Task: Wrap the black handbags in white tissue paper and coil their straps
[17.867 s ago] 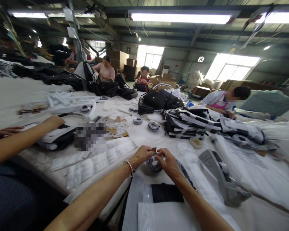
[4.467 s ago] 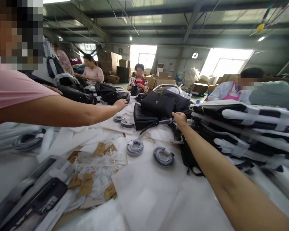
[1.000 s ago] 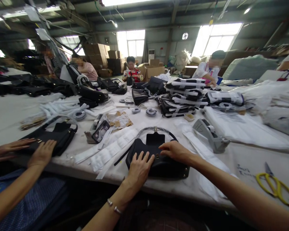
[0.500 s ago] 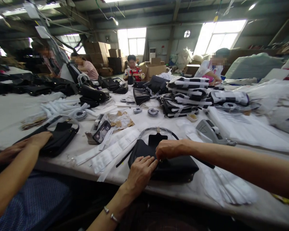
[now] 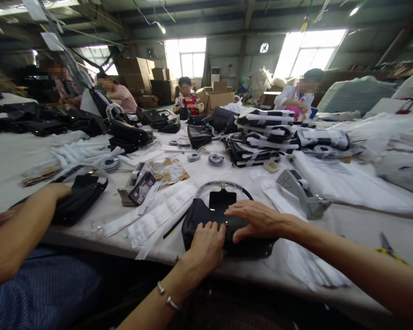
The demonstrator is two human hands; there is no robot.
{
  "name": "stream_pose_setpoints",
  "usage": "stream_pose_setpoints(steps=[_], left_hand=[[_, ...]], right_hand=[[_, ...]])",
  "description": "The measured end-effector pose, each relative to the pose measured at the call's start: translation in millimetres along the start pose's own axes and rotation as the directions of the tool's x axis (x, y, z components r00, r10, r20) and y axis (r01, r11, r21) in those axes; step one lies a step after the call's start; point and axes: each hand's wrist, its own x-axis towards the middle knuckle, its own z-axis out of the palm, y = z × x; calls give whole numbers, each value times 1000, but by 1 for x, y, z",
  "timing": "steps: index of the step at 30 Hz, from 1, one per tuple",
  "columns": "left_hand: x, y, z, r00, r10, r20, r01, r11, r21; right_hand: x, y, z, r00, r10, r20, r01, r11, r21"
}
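A black handbag [image 5: 198, 211] lies on the table in front of me, its flap [image 5: 222, 199] folded back and its strap looped at the far side. The strap is partly wrapped in clear film, with gold hardware at the flap. My left hand [image 5: 207, 243] grips the bag's near side, fingers bent over it; the thumb is hidden. Over the right part of the bag hovers my right hand [image 5: 256, 221], thumb and fingers apart and nothing held. Whether its fingertips touch the leather I cannot tell.
Left of me, a co-worker's arms [image 5: 43, 204] reach to another black handbag [image 5: 84, 195]. Tape dispensers [image 5: 137, 183] [image 5: 301, 192] flank my bag. Yellow-handled scissors [image 5: 388, 250] lie right. White padding strips [image 5: 161, 211], stacked wrapped bags [image 5: 261, 137] and plastic sheets [image 5: 351, 183] cover the table.
My right hand has opened from a pinch at the bag's middle and shifted slightly right. My left hand stays on the bag. The scissors have come into sight; the view has shifted slightly.
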Motion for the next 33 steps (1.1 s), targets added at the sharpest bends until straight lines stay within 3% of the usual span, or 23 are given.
stream_pose_setpoints(steps=[3, 6, 9, 12, 14, 17, 22, 25, 28, 33], left_hand=[[9, 3, 9, 1000, -24, 6, 24, 999, 35], [15, 3, 34, 999, -29, -27, 32, 995, 98], [14, 2, 69, 979, -6, -205, 51, 975, 216], [7, -1, 100, 898, 81, -432, 57, 953, 297], [2, -3, 113, 859, 131, -495, 33, 951, 309], [0, -5, 122, 851, 137, -506, 16, 958, 286], [4, -1, 120, 853, 139, -502, 17, 956, 293], [0, 0, 108, 887, 147, -437, -31, 965, 262], [-8, -11, 93, 909, 99, -404, -31, 985, 173], [-21, -44, 95, 861, 19, -509, 49, 991, 121]], right_hand=[[-19, 2, 23, 991, 86, 100, -86, 996, 0], [-29, 10, 52, 991, 102, 85, -101, 995, -21], [-36, 15, 85, 998, 55, -32, -57, 994, -93], [-47, 16, 118, 969, 6, -248, -50, 984, -173], [-53, 16, 132, 935, 8, -354, -67, 985, -157], [-51, 13, 126, 951, 64, -302, -67, 998, -2], [-9, 0, 85, 977, 186, -100, -151, 946, 287], [13, -4, 80, 993, 95, -77, -72, 964, 257], [15, -2, 90, 995, 17, -100, 4, 977, 211], [8, 1, 98, 995, -4, -96, 19, 988, 156]])
